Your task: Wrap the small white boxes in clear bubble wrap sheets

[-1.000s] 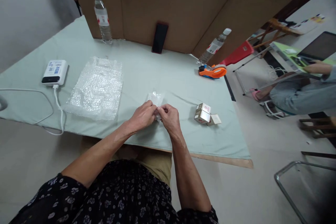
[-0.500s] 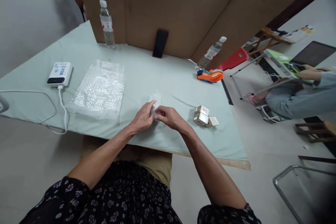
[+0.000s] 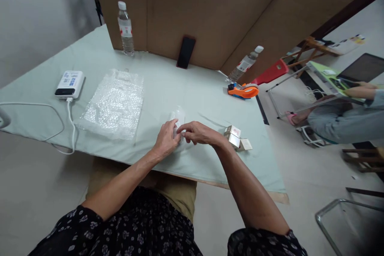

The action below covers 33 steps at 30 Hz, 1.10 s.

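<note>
A small clear plastic packet lay on the cloth-covered table, at one o'clock from the left hand and ten o'clock from the right hand. The left thumb and fingers pinched its near part; the right index fingertip met it from three o'clock, the other fingers curled, though whether they gripped anything I could not tell. The fingers hid the packet's near end, and its contents were indistinct. Toward four o'clock, the right wrist partly covered the small boxes. At three o'clock, the frame's edge cut off a seated person.
</note>
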### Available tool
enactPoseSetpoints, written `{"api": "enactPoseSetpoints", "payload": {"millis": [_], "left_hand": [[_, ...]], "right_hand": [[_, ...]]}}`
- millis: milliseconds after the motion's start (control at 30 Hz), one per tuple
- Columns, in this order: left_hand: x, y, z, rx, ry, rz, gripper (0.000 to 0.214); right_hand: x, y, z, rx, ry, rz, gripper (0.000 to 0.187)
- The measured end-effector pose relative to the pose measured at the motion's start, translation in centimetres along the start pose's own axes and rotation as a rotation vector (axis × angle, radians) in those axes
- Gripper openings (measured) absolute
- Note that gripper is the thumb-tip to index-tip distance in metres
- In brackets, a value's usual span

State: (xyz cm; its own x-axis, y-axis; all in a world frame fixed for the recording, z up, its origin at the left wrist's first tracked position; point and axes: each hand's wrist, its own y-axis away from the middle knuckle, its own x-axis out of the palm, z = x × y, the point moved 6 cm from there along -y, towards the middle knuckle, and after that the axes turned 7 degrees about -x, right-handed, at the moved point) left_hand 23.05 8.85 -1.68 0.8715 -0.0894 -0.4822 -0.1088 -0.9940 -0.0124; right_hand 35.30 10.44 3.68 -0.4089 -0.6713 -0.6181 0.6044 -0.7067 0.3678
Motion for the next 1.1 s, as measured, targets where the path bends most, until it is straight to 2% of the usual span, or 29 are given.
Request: {"api": "enactPoseSetpoints", "payload": {"millis": [100,233,300,367,433,467,567,733,933,1100], "left_hand": [[0.1,0.7,-0.3,0.072,-0.046,-0.056,0.054],[0.1,1.5,-1.0,0.155,-0.111,-0.137,0.049],[0.2,1.5,-1.0,0.149,-0.127,-0.125,0.043],[0.3,1.4,-1.0,0.138,-0.139,-0.1,0.04],[0.3,1.3,-0.9,0.129,-0.153,-0.084,0.042],[0.3,1.3,-0.8,0.127,-0.159,-0.081,0.043],[0.3,1.4,-1.0,0.14,-0.181,-0.07,0.051],[0.2,1.8,-2.2,0.238,-0.353,-0.061,0.048],[0.5,1.6,-3.0,0.339,-0.593,0.067,0.036],[0.4,1.1,-2.5,0.342,-0.518,0.066,0.03]], "right_hand": [[-0.1,-0.3,0.0,0.005,-0.007,0.081,0.041],[-0.1,0.1,-0.5,-0.04,-0.102,0.072,0.041],[-0.4,0.5,-1.3,-0.085,-0.231,-0.054,0.036],[-1.4,1.1,-3.0,-0.089,-0.386,-0.322,0.035],[-1.8,1.4,-5.2,-0.007,-0.5,-0.559,0.037],[-1.6,1.2,-6.1,0.051,-0.537,-0.609,0.037],[-0.3,-0.9,-7.4,0.169,-0.613,-0.56,0.038],[0.0,-4.1,-7.4,0.193,-0.574,-0.546,0.037],[0.0,-4.8,-8.2,0.18,-0.479,-0.537,0.03],[-0.3,-4.5,-7.8,0.082,-0.406,-0.648,0.033]]}}
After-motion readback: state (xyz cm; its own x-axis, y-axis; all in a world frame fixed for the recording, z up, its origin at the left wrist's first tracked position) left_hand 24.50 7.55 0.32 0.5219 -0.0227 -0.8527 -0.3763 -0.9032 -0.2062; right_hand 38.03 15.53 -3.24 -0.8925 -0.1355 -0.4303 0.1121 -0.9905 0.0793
